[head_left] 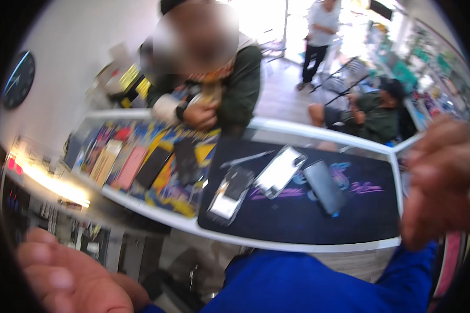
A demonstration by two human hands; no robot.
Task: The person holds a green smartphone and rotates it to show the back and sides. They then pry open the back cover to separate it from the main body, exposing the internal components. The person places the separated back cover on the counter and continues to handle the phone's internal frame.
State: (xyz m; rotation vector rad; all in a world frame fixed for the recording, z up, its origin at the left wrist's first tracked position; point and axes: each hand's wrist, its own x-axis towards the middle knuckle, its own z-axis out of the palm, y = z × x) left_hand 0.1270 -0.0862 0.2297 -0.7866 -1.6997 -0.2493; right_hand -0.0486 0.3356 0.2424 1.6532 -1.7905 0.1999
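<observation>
My left hand is raised at the lower left, palm up, its fingers apart and loosely bent with nothing in them. At the right edge my right hand hangs in the air, somewhat blurred, fingers apart, and I see no object in it. Between them, on a black mat, lie an opened phone with its inside showing, a white-faced phone part and a dark phone. Behind these rests a slim light-coloured tool. Neither hand touches them.
Left of the mat, the white-edged glass counter shows several phones or cases, one pink. Across it leans a person with hands together. Farther back, one person sits and another stands. A round clock hangs on the wall.
</observation>
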